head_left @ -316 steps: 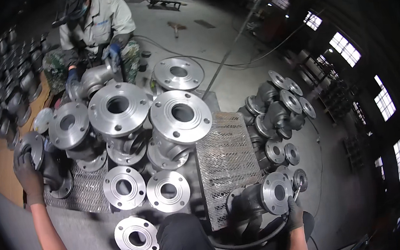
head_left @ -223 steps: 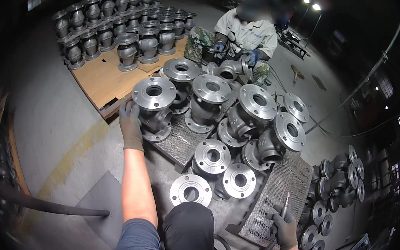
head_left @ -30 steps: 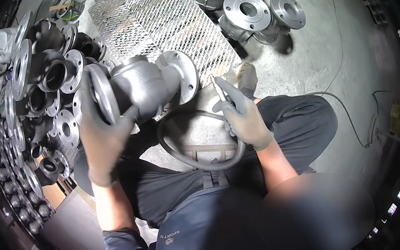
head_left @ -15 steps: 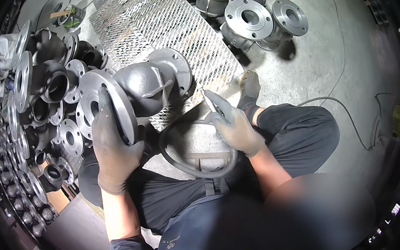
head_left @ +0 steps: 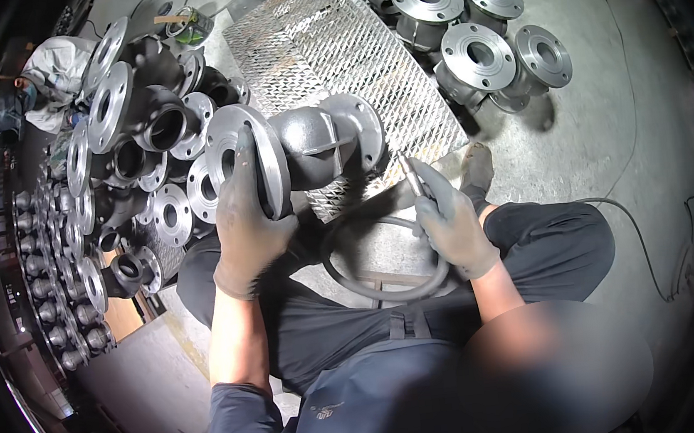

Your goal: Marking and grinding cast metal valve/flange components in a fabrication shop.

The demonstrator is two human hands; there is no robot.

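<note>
Head view: gloved left hand (head_left: 246, 226) grips the near flange of a grey flanged valve body (head_left: 300, 150), held above the near edge of the perforated metal grating (head_left: 330, 43). Gloved right hand (head_left: 451, 225) is closed around a slim hand tool (head_left: 411, 174) with hose (head_left: 379, 284).

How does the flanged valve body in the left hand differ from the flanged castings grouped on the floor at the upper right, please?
The valve body is gripped by the gloved left hand and lies on its side, flanges facing sideways; the castings at the upper right rest untouched on the concrete floor, flanges facing up. The held one's rounded middle shows fully; theirs is mostly hidden beneath the flanges. Both are grey metal with round, bolt-holed flanges.
</note>
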